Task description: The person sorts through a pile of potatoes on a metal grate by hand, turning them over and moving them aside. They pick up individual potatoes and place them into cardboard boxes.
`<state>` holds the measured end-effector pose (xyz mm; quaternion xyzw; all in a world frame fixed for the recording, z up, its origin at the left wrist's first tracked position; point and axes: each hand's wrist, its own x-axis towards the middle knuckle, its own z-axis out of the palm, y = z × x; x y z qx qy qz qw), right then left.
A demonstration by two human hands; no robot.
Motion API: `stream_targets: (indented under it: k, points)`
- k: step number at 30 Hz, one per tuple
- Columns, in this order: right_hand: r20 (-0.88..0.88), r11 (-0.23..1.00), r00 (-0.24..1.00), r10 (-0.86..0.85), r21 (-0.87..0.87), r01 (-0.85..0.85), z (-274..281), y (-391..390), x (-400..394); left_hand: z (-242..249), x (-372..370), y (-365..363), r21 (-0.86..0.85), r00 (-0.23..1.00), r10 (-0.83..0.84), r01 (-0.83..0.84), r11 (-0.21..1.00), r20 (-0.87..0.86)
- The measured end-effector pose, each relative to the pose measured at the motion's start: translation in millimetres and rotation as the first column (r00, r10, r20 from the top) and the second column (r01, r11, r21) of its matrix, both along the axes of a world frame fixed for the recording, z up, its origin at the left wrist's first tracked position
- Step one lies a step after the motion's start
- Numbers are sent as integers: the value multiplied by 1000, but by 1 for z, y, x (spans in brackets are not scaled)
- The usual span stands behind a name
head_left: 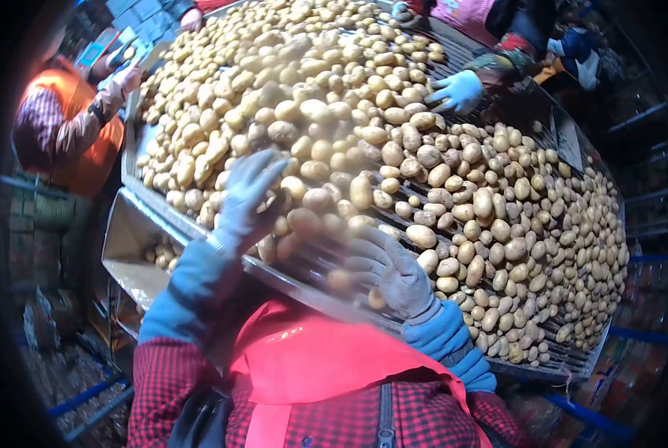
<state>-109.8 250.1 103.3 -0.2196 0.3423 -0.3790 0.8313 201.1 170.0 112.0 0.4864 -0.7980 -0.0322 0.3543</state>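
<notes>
Potatoes (392, 154) all over the table (293, 286), a big heap, dense at the back & down the R side! Slats show thru btwn the hands, where some spuds are a blur. L hand (246, 198), gloved, is at the near L edge of the heap, fingers out long; underside's hidden, so can't tell if it's got a spud. R hand (395, 276), also gloved, over the slats nr the front rim, fingers spread wide, no spud seen in its grip. Red apron (326, 355) right up nr that rim. Box (134, 278) below on the L, w/ a few more spuds inside. Across the table, a co-worker's blue glove (457, 91) at the heap's edge; orange vest (61, 86) on another co-worker, far L.
</notes>
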Motion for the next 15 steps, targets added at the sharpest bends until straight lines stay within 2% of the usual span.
stream_targets:
  k: [2, 3, 4, 6, 8, 9, 11, 12, 14, 15]
  points:
    - [26, 998, 998, -58, 16, 58, -7, -2, -13, -2, -43, -47, -6, 979, -150, 152, 988, 136]
    - [-42, 997, 996, -80, -9, 80, -4, -1, -17, -4, -64, -69, 27, 968, -199, 197, 980, 154]
    - [-15, 991, 991, -133, -8, 133, -6, 1, -21, -7, -83, -90, 60, 954, -248, 241, 969, 167]
    - [31, 972, 972, -235, -3, 235, -12, 3, -29, -14, -114, -126, 145, 919, -226, 188, 971, 322]
    - [42, 950, 949, -311, 31, 310, -12, 2, -32, -30, -144, -148, 324, 929, -206, 101, 941, 308]
    - [37, 942, 942, -333, 38, 332, -10, 1, -34, -41, -149, -143, 305, 929, -216, 121, 945, 301]
    - [72, 932, 930, -361, 23, 361, -17, -2, -39, -32, -150, -118, 313, 915, -295, 205, 928, 276]
    - [65, 920, 918, -392, 53, 389, -16, -4, -37, -26, -144, -106, 303, 893, -317, 220, 927, 320]
    - [44, 898, 900, -433, 109, 427, -12, -16, -37, -14, -130, -86, 326, 742, -496, 381, 865, 450]
    - [31, 906, 910, -414, 103, 410, -15, -20, -38, -28, -120, -78, 347, 716, -625, 527, 776, 311]
